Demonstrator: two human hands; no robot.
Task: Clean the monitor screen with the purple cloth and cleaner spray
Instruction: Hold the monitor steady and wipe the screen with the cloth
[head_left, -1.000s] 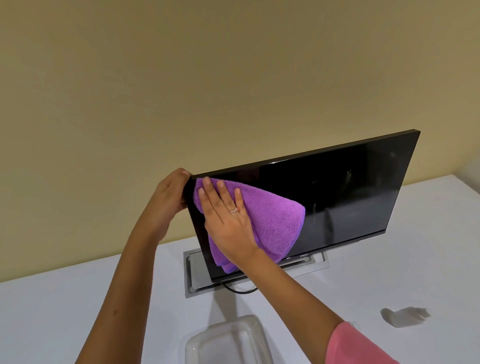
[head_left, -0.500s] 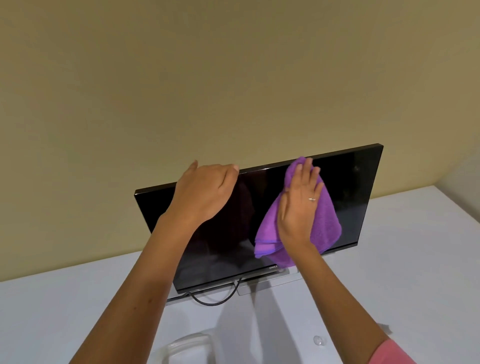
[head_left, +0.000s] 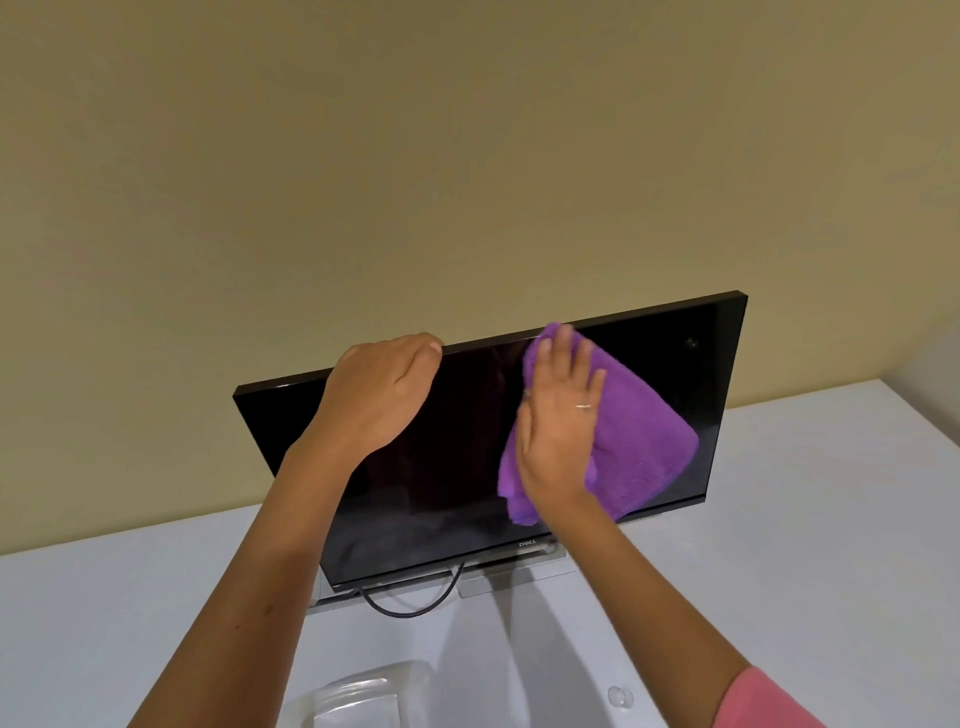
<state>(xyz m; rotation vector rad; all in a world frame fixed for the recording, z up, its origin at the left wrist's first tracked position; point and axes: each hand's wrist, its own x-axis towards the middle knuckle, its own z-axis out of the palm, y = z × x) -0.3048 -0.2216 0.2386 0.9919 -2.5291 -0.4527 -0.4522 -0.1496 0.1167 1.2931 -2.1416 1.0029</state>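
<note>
A black monitor (head_left: 291, 426) stands tilted on a white table against a beige wall, its screen dark. A folded purple cloth (head_left: 644, 447) lies flat against the right half of the screen, reaching the top edge. My right hand (head_left: 558, 421) presses the cloth to the screen with straight fingers. My left hand (head_left: 376, 395) grips the monitor's top edge left of centre, fingers curled over it. No cleaner spray is in view.
The white table (head_left: 831, 545) runs under the monitor. A black cable (head_left: 415, 605) loops below the monitor's stand. A clear plastic container (head_left: 358, 696) sits at the near edge, and a small clear cap (head_left: 620, 696) lies to its right.
My right hand swept the cloth from the screen's left side to its right half. My left hand shifted from the left corner to the top edge. Little has moved in the last half second.
</note>
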